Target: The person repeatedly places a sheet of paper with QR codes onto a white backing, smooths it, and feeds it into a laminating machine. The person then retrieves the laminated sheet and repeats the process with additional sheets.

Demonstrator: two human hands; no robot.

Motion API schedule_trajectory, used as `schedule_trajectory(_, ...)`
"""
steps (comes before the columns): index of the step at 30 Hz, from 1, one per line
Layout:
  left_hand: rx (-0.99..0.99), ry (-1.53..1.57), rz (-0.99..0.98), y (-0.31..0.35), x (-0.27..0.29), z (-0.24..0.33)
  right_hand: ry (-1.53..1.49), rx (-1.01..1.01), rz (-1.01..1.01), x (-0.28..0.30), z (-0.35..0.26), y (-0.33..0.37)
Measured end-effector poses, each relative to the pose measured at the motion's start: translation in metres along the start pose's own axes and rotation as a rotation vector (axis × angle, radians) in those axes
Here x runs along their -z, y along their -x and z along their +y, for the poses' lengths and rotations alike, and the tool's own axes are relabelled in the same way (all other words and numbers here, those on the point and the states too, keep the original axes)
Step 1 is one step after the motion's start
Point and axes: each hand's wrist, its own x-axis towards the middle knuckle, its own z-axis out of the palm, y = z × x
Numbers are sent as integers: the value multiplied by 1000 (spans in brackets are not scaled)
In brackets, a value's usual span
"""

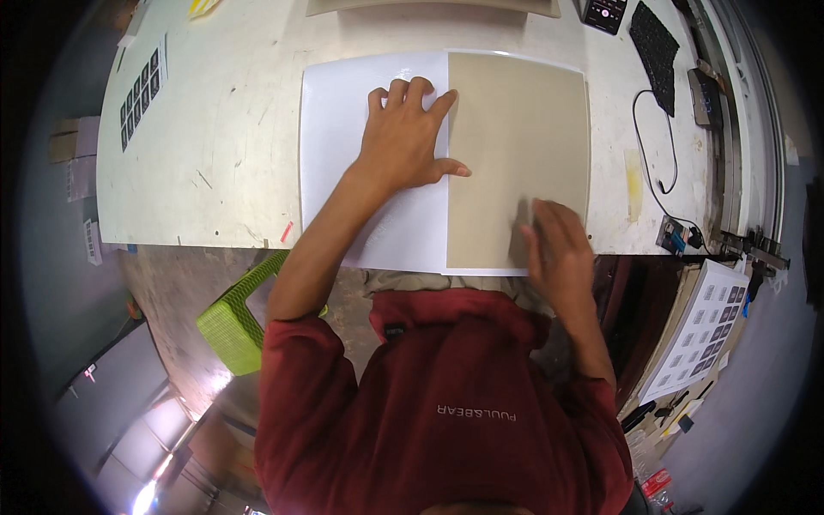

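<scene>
A beige board (515, 129) covers the right part of a wide white sheet (330, 172); narrow white strips show along its far, right and near sides. My left hand (402, 137) is open across the board's left edge, with thumb and index finger on the board and the other fingers bent on the white sheet. My right hand (562, 249) is by the board's near right corner, fingers bent and apart from the thumb, with nothing seen in it. Its shadow falls on the board.
The white table (215, 172) has a sheet of dark labels (142, 94) at left and a phone (604, 14) at the far right. A black cable (639, 129) and a metal rail (768, 154) run along the right. A green plastic stool (232, 322) stands below the near edge.
</scene>
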Motion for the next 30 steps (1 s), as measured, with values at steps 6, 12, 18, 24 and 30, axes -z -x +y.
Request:
schedule_trajectory(6, -66, 209, -43, 95, 32, 28, 19, 68, -74, -12, 4, 13)
schedule_trajectory(12, 192, -200, 128, 218, 8, 20, -77, 45, -89, -9, 10, 15)
schedule_trajectory(18, 323, 1, 879, 185, 3, 25, -73, 76, -99, -6, 13, 16)
schedule_trajectory(24, 17, 470, -113, 68, -29, 52, -460, -420, -189, 53, 74, 0)
schedule_trajectory(30, 43, 251, -25, 59, -42, 69, -295, 46, -276, 66, 35, -48)
